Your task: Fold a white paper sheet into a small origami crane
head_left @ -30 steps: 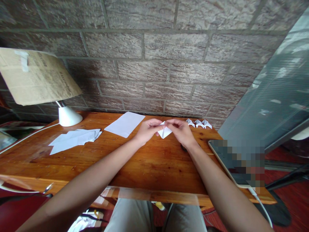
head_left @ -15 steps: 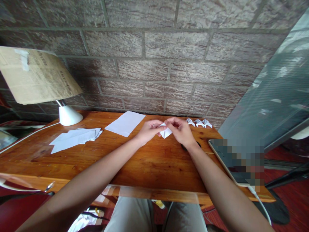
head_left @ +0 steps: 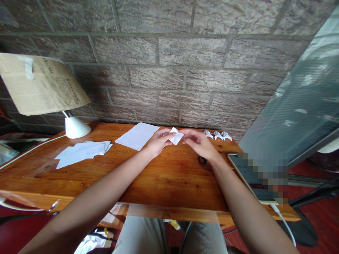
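Observation:
A small piece of white folded paper [head_left: 176, 137], diamond-shaped with a crease down it, is pinched between the thumb and fingers of my left hand [head_left: 159, 141]. It is held above the wooden desk [head_left: 159, 183]. At its right corner is my right hand [head_left: 198, 141], thumb and fingers parted; whether a fingertip touches the paper I cannot tell. Three small folded paper pieces [head_left: 218, 135] stand in a row at the back, to the right of my right hand.
A white sheet [head_left: 137, 135] lies behind my left hand, with a pile of paper pieces [head_left: 83, 152] farther left. On the left stands a lamp [head_left: 76, 127]. A black ring [head_left: 202, 160] lies by my right wrist, and a tablet [head_left: 249, 176] with a cable is at the right edge.
My right fingers have come off the folded paper's top and spread apart. The paper has turned and shifted slightly left in my left hand, showing more of its face.

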A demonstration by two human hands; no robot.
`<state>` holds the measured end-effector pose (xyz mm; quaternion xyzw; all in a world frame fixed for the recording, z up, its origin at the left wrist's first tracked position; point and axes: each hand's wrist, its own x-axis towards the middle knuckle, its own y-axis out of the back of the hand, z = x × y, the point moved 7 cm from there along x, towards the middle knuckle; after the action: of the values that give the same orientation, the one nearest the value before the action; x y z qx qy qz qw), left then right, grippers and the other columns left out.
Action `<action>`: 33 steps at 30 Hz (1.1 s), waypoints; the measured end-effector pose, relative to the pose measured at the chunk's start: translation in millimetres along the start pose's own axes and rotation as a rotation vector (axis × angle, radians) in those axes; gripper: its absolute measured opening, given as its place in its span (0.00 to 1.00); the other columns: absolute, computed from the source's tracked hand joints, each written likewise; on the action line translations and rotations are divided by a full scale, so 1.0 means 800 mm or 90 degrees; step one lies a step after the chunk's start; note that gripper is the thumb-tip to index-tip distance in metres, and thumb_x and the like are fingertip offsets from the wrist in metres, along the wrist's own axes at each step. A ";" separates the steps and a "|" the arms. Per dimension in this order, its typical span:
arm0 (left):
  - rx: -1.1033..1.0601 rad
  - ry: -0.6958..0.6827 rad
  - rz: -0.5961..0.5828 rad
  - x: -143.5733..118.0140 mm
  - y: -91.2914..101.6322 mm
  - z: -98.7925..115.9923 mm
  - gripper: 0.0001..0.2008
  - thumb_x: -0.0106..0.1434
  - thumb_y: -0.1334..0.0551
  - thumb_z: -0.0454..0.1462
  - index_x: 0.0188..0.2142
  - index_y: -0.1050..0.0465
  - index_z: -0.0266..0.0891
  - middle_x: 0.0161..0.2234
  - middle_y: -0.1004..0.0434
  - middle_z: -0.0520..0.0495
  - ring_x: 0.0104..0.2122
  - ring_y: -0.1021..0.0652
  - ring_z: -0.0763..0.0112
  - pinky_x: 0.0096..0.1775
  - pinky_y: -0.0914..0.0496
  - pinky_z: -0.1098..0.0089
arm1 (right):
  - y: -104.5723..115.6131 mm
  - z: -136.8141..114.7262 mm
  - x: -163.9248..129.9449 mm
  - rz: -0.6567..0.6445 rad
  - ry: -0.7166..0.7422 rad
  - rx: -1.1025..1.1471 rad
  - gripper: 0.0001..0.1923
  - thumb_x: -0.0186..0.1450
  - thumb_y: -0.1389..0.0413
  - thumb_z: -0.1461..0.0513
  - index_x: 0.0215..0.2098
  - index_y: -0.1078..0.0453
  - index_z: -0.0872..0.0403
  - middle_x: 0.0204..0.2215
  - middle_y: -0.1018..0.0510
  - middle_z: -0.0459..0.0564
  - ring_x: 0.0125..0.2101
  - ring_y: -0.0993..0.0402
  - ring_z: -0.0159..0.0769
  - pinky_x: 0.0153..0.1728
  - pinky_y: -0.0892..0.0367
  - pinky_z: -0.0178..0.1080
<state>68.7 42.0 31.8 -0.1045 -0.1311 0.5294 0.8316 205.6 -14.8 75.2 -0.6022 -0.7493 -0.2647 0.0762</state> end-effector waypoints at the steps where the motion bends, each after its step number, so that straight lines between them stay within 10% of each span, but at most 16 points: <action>1: 0.003 0.001 0.004 -0.001 0.001 0.000 0.20 0.44 0.25 0.45 0.34 0.22 0.37 0.31 0.22 0.48 0.31 0.24 0.74 0.31 0.34 0.74 | -0.001 0.001 0.000 0.001 -0.002 0.002 0.17 0.61 0.39 0.57 0.48 0.25 0.53 0.41 0.18 0.51 0.40 0.23 0.37 0.48 0.30 0.44; 19: 0.045 -0.025 -0.002 0.000 -0.002 -0.003 0.21 0.46 0.26 0.45 0.35 0.23 0.35 0.31 0.21 0.47 0.29 0.24 0.74 0.28 0.32 0.75 | 0.010 0.017 0.002 0.094 -0.036 -0.087 0.12 0.59 0.38 0.53 0.34 0.19 0.52 0.38 0.16 0.49 0.39 0.20 0.42 0.48 0.28 0.46; 33: 0.097 -0.052 -0.019 -0.003 -0.008 -0.004 0.19 0.47 0.27 0.46 0.34 0.23 0.35 0.28 0.22 0.48 0.27 0.24 0.73 0.26 0.32 0.74 | 0.003 0.039 0.000 0.065 -0.186 0.117 0.21 0.54 0.35 0.46 0.29 0.22 0.56 0.28 0.18 0.49 0.29 0.23 0.32 0.36 0.24 0.37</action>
<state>74.7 37.3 30.3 -0.0172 -0.1260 0.5294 0.8388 214.6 0.6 49.4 -0.6623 -0.7417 -0.1006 0.0344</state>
